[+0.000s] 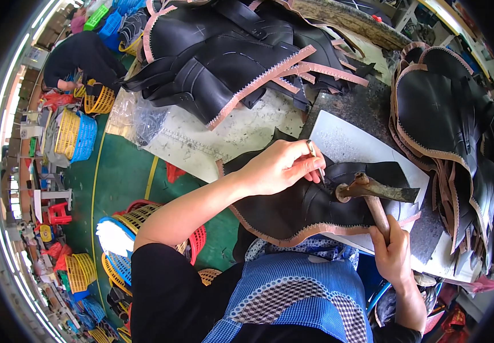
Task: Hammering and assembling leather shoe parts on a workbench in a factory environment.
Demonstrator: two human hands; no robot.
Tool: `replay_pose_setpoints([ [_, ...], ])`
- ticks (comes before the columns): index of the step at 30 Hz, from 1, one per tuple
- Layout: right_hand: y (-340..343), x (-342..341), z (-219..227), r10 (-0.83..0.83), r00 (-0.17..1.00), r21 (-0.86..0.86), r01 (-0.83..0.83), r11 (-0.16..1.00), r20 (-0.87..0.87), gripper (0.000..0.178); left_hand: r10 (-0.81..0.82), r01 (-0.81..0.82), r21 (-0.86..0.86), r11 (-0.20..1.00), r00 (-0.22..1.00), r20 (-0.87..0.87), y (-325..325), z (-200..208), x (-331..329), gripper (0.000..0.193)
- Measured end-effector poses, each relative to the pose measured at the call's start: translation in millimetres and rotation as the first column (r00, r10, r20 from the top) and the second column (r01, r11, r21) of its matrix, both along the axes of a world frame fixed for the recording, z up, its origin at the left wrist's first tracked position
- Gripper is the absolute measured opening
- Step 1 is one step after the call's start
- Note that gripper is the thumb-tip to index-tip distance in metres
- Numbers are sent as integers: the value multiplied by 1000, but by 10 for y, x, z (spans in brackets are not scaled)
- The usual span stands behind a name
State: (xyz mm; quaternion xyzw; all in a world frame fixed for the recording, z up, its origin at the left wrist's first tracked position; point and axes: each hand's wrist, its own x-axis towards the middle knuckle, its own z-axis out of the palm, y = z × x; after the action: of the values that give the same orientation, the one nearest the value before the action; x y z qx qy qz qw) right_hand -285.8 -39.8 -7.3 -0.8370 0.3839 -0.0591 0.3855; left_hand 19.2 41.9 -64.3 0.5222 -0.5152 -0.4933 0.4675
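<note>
My left hand [278, 167] pinches a thin metal punch [313, 151], its lower end pointing down at a black leather piece [284, 214]. The fingers partly hide the tool, and I cannot tell whether its tip touches the leather. This piece lies flat, with a pinkish-brown zigzag-cut edge along its near side. My right hand [394, 251] is wrapped round the wooden handle of a hammer [377, 216]. The worn metal hammer head is over the right part of the leather, just right of the punch. Under the leather is a white board [338, 134].
A heap of black leather pieces [218, 68] covers the far side of the table [195, 123]. Another stack [430, 108] hangs at the right. Plastic baskets [138, 220] stand on the green floor at the left. A person in black [81, 60] bends over at far left.
</note>
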Motion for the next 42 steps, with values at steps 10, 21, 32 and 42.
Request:
replay_pose_setpoints([
  [10,-94,58,217,-49,999,73,50,996,-13,22,16,50,-179,983,937,350,24,57,-21,11],
  [21,-94,173,280,-8,986,-20,11,1000,164,21,223,-117,-214,970,783,580,56,17,-250,13],
  [32,-178,-44,93,-118,956,-8,125,992,270,26,183,-159,-140,977,965,187,25,-58,-190,17],
  [42,-158,212,339,248,958,-388,-176,905,144,16,346,-33,-436,899,664,663,88,65,-327,15],
])
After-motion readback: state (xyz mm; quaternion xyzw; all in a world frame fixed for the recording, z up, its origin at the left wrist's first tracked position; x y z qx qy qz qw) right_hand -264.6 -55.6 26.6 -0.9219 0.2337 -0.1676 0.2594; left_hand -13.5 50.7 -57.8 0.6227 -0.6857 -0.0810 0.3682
